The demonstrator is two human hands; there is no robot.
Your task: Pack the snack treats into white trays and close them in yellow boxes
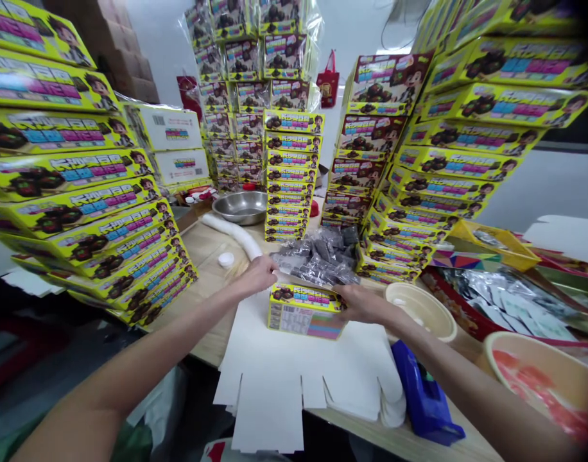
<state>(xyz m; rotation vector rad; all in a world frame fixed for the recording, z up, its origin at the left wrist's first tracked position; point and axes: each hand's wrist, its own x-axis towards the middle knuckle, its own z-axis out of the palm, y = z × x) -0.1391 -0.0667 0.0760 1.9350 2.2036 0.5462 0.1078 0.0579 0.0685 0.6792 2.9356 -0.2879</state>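
A small yellow printed box (306,313) stands in front of me on a stack of flat white cardboard blanks (275,369). My right hand (364,303) grips its right end, thumb and fingers bent around the corner. At the upper left corner, my left hand (256,277) is closed, its fingertips pinching the edge of the box's raised top flap. Part of the flap and the box's inside are hidden from me. Right behind the box lies a heap of dark clear-wrapped packets (323,253).
Tall stacks of similar boxes rise at left (82,205) and right (419,192), with a narrower stack (289,186) behind. Around the table are a metal bowl (241,208), a white roll (231,231), a blue tape dispenser (426,398), a cream bowl (441,308) and a tub (496,340) of red-orange packets.
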